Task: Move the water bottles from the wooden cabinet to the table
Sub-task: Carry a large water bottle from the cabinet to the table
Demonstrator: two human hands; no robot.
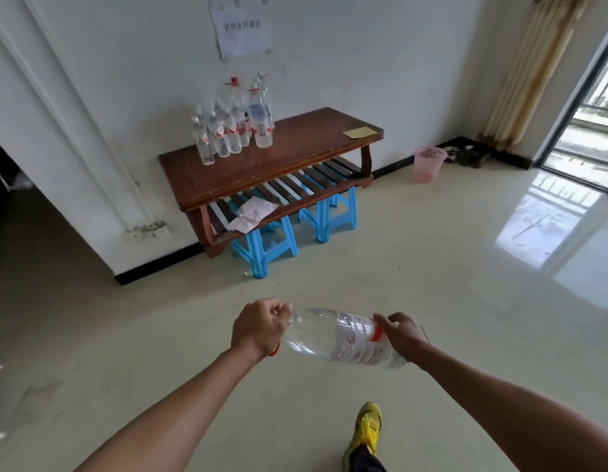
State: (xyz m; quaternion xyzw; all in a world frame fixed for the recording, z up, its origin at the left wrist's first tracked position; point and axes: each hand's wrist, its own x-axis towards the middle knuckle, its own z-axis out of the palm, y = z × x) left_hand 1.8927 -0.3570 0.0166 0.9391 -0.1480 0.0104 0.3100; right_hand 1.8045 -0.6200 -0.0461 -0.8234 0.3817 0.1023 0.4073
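Note:
A large clear water bottle (340,337) with a red-and-white label lies sideways between my hands, low in the head view and above the floor. My left hand (256,327) grips its neck end, fingers curled round it. Around the base end my right hand (403,335) is wrapped. Ahead stands a dark wooden table (295,155) against the white wall. Several clear water bottles (232,126), small ones in front and taller ones behind, are grouped on its left part.
A yellow card (360,132) lies on the table's right end. Crumpled paper (253,212) sits on the slatted lower shelf. Two blue plastic stools (265,245) stand under the table. A pink waste basket (428,163) stands to its right. Glossy tiled floor stretches between.

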